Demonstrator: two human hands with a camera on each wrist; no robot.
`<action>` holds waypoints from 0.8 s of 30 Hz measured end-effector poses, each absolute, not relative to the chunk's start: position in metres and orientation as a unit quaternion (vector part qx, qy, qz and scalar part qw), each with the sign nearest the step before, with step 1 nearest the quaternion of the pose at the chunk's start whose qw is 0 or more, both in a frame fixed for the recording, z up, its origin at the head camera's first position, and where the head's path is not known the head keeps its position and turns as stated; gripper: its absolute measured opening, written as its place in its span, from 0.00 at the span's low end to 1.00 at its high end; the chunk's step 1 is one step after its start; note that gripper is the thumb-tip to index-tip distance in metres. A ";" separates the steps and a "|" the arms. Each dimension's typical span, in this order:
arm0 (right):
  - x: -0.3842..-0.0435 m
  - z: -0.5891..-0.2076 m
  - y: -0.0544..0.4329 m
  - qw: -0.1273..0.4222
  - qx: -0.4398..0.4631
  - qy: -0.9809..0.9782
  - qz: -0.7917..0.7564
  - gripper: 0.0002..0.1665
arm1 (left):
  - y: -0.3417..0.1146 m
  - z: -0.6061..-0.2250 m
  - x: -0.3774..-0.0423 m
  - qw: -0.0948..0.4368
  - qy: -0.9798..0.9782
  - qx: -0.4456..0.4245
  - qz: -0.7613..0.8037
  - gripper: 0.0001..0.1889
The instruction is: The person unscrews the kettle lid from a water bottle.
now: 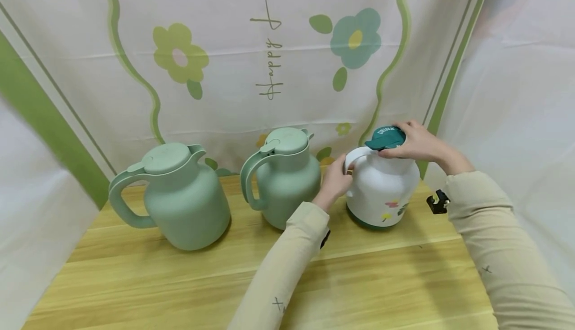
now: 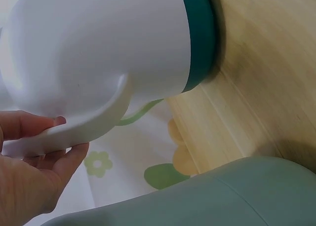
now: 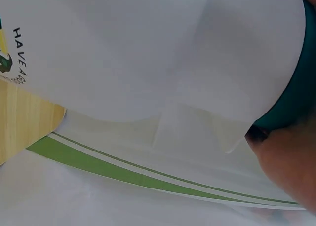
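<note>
A white vacuum jug (image 1: 382, 190) with a dark green base and small printed pictures stands upright at the right of the table. My left hand (image 1: 335, 179) grips its white handle (image 2: 106, 115), thumb on one side and fingers on the other in the left wrist view. On top, my right hand (image 1: 422, 143) holds the dark green lid (image 1: 386, 138), marked "DRINK", by its rim. The right wrist view shows the lid's edge (image 3: 291, 100) against the white body, with a fingertip on it. Whatever lies under the lid is hidden.
Two pale green jugs stand to the left: one (image 1: 289, 185) close beside my left hand, another (image 1: 190, 205) farther left. Their handles point left. Behind them hangs a flowered cloth (image 1: 224, 95). A small black clip (image 1: 437, 202) shows by the right sleeve. The wooden table (image 1: 179, 290) extends toward me.
</note>
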State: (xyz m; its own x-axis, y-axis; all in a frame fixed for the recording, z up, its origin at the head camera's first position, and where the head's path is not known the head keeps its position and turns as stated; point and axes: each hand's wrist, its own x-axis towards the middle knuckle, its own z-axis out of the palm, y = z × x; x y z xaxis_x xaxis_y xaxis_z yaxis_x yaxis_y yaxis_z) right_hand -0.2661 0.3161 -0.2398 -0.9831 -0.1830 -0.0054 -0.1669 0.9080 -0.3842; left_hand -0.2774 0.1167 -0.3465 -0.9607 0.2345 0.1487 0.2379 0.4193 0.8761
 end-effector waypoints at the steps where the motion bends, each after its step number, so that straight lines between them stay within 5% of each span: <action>1: -0.266 -0.239 0.317 0.022 -0.094 0.976 -0.194 0.57 | 0.117 -0.346 -0.277 -0.001 -0.840 -0.141 -0.524 0.20; 10: -0.261 -0.237 0.323 0.043 -0.114 0.972 -0.202 0.56 | 0.117 -0.347 -0.277 -0.002 -0.840 -0.159 -0.519 0.22; 18: -0.244 -0.253 0.304 -0.059 -0.048 0.980 -0.183 0.58 | 0.115 -0.350 -0.274 0.024 -0.853 -0.163 -0.495 0.33; 24: -0.244 -0.258 0.305 -0.072 -0.010 0.973 -0.220 0.64 | 0.115 -0.349 -0.276 0.018 -0.845 -0.159 -0.510 0.31</action>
